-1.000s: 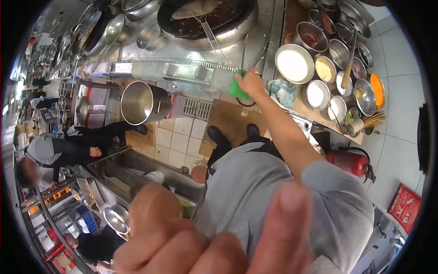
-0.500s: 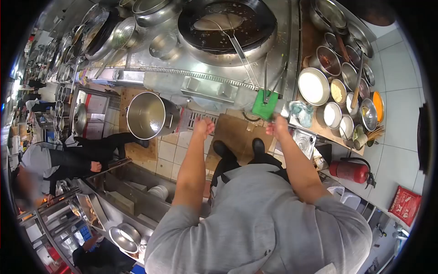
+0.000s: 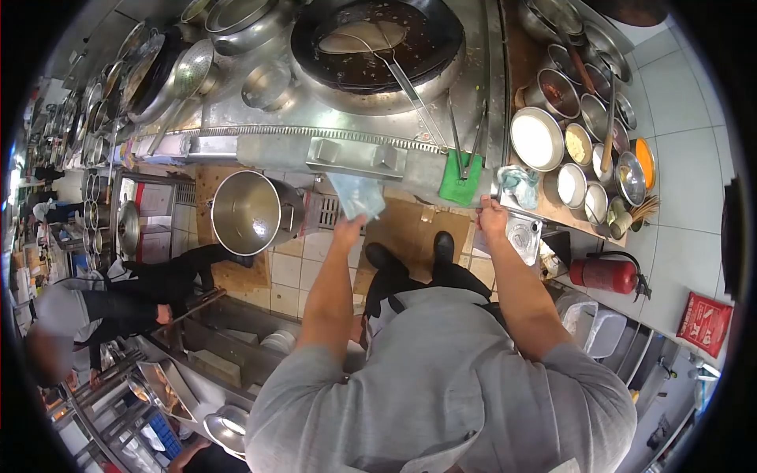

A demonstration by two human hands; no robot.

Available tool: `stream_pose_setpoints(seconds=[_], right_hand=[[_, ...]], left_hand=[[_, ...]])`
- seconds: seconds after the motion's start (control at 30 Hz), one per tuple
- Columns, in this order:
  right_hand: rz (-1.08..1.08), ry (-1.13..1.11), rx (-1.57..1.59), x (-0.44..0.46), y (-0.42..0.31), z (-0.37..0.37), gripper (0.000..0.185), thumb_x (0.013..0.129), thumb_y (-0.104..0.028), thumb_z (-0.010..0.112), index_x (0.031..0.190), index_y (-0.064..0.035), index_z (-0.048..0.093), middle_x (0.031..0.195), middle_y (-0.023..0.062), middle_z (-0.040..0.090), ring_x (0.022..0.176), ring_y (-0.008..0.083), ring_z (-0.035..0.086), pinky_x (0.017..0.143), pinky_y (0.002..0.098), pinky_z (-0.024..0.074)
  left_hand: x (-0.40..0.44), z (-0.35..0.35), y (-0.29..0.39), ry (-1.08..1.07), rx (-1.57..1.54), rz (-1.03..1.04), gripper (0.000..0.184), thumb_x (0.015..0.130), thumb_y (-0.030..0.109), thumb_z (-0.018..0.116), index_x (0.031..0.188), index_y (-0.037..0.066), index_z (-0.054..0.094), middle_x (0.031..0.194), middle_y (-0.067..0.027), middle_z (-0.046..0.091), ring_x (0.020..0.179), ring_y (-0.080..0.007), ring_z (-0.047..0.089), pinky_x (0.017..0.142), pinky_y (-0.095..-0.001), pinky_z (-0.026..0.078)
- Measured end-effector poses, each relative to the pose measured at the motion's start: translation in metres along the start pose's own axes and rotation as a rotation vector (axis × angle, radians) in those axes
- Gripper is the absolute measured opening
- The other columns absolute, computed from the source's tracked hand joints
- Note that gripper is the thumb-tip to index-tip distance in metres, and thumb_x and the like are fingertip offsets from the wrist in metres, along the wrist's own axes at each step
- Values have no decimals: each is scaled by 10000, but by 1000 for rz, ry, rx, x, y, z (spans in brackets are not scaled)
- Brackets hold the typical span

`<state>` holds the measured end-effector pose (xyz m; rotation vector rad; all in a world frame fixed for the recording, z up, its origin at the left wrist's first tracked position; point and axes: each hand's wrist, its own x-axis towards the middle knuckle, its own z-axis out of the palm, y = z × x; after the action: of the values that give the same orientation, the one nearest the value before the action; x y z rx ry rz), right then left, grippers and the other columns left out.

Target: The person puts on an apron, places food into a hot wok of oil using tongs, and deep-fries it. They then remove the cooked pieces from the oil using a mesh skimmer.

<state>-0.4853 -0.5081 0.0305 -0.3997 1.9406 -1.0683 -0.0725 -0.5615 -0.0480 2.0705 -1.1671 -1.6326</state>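
My left hand (image 3: pixel 349 230) is closed on a corner of a light blue cloth (image 3: pixel 355 195), which spreads forward toward the stove's front edge. My right hand (image 3: pixel 493 218) has curled fingers at the edge of the side table; what they hold, if anything, is hidden. Just beyond it, a crumpled pale cloth (image 3: pixel 518 186) lies on the table corner. Beside that, a green cloth (image 3: pixel 460 180) hangs over the stove edge, with tong-like metal handles (image 3: pixel 465 142) above it. A large wok (image 3: pixel 378 75) of dark oil holds a wire-handled strainer (image 3: pixel 400 75).
A tall steel pot (image 3: pixel 246 213) stands at left, near another person (image 3: pixel 71 307). Bowls of ingredients, including a white-filled one (image 3: pixel 538 139), crowd the right table. A fire extinguisher (image 3: pixel 603 274) is below it. Cardboard (image 3: pixel 402 236) lies underfoot.
The light blue cloth now shows clearly, stretching forward from my left hand; it was blurred before. My right hand has shifted slightly right, beside the table edge. The view has shifted a little.
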Motion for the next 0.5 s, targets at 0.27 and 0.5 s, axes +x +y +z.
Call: stream_pose_setpoints(seconds=[0.27,0.5], right_hand=[[9,-81,-36,-3,-2,-18,422,1028,-408,564,899,-19,667,714,69,627,429,142,529,386,300,426],[125,-1090,-575,-87,-34,6,519,983,-553,559,972,-52,694,681,30,639,499,123,569,419,303,449]], left_hand=[[-158,55,-68,238,203,287,480,928,345,717,1233,-23,680,1136,-167,736,1081,-291,680,955,-392,498],[-253,91,31,29,-383,105,322,976,230,662,1140,-44,699,1025,-99,734,953,-179,665,855,-331,513]])
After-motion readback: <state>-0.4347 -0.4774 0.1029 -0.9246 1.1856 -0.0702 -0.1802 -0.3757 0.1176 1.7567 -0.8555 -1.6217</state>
